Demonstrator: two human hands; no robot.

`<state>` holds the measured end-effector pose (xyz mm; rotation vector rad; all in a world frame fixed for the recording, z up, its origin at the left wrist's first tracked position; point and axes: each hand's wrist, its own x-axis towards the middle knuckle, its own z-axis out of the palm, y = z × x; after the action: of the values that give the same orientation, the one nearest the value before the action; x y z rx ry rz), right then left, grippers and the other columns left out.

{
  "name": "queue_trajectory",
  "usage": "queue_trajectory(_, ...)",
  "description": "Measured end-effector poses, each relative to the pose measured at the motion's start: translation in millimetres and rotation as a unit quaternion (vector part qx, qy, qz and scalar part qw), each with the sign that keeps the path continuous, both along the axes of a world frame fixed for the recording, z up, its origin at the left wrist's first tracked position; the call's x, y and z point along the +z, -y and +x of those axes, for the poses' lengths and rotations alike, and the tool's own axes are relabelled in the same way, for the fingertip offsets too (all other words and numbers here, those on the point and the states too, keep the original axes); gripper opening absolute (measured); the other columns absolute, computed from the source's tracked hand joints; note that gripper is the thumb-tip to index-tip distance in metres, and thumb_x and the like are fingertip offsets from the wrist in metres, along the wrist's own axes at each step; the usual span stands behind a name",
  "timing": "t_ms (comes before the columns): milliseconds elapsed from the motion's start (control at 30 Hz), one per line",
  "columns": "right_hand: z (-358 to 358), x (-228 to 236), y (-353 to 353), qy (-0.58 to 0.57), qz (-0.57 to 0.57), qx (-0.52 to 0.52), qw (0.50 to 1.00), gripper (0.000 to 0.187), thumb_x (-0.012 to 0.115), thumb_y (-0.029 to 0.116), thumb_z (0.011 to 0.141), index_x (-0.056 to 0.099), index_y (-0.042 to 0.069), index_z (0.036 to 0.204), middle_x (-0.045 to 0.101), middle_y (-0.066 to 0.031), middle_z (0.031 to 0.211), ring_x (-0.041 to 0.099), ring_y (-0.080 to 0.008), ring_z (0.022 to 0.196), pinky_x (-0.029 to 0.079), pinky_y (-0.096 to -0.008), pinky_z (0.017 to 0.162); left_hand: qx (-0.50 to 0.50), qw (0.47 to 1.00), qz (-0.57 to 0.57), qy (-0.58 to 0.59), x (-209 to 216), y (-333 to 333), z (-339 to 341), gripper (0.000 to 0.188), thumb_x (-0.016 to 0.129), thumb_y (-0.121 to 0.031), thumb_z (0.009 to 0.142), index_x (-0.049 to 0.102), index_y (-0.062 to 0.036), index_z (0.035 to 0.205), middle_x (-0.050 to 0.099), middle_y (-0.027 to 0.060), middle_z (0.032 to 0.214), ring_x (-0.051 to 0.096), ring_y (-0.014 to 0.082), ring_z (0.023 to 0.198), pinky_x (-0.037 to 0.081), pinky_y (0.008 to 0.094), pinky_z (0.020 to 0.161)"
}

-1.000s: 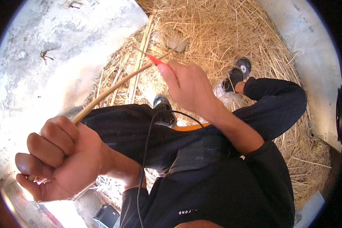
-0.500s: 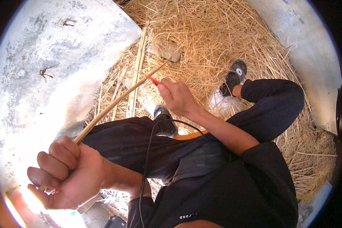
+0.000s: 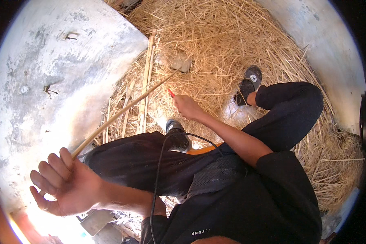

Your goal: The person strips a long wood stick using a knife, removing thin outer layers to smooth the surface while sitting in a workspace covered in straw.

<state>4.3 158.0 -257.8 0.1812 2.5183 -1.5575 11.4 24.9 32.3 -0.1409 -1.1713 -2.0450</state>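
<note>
Two bare hands, set apart, with a long stick (image 3: 126, 108) slanting from the lower left to the upper centre. The left hand (image 3: 69, 187), lower left, curls loosely around the stick's near end; the actual contact lies hidden behind the fingers. So slack a hold could let the stick roll or slide if pushed from its far end. The right hand (image 3: 186, 106), near the centre, is closed on a small red tool (image 3: 171, 93), which stands just beside the stick, apparently clear of it. The tool's far end cannot be made out; should it be sharp, a slip along the stick could carry it toward the left hand or the left thigh (image 3: 126, 162) below.

Pose: left palm turned up toward the viewer, wrist near the frame's lower left; right forearm reaching up and leftward from the centre right, knuckles uppermost.

Farther out, a black cable (image 3: 155, 183) loops over the lap, where a sweeping forearm could snag it. In the upper centre, the stick's tapered tip overlaps a stone (image 3: 185, 65) amid straw (image 3: 223, 44); either could catch it, though contact is unclear.
</note>
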Motion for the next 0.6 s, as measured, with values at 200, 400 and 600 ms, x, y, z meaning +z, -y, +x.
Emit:
queue_trajectory(200, -3, -6, -6, -0.017, -0.142, -0.089, 0.986, 0.042, 0.033, 0.033, 0.09, 0.049, -0.004, 0.078, 0.048, -0.0176, 0.057, 0.043, -0.0284, 0.05, 0.033, -0.0426, 0.053, -0.127, 0.984, -0.116, 0.043, -7, 33, 18, 0.036, 0.038, -0.023, 0.084, 0.021, -0.0162, 0.053, 0.014, -0.0045, 0.043, 0.009, 0.0072, 0.041, 0.013, 0.0254, 0.044)
queue_trajectory(400, -4, -4, 0, -0.007, 0.009, -0.059, 0.998, 0.038, 0.032, 0.027, 0.091, 0.05, -0.007, 0.084, 0.05, -0.0236, 0.058, 0.048, -0.0366, 0.053, 0.037, -0.0448, 0.054, -0.008, 0.929, -0.369, -0.034, -20, 77, 6, 0.026, 0.043, -0.011, 0.081, 0.038, 0.0001, 0.104, 0.032, 0.0052, 0.065, 0.032, 0.0148, 0.053, 0.029, 0.0294, 0.048)
queue_trajectory(600, -10, -4, -8, -0.013, -0.02, -0.08, 0.996, 0.051, 0.028, 0.031, 0.091, 0.052, -0.007, 0.066, 0.054, -0.0269, 0.062, 0.053, -0.0402, 0.057, 0.041, -0.0441, 0.058, 0.209, 0.906, -0.365, 0.041, -27, 44, 13, 0.011, 0.039, -0.015, 0.082, 0.034, -0.0046, 0.082, 0.027, 0.0028, 0.057, 0.025, 0.013, 0.051, 0.023, 0.0286, 0.047)
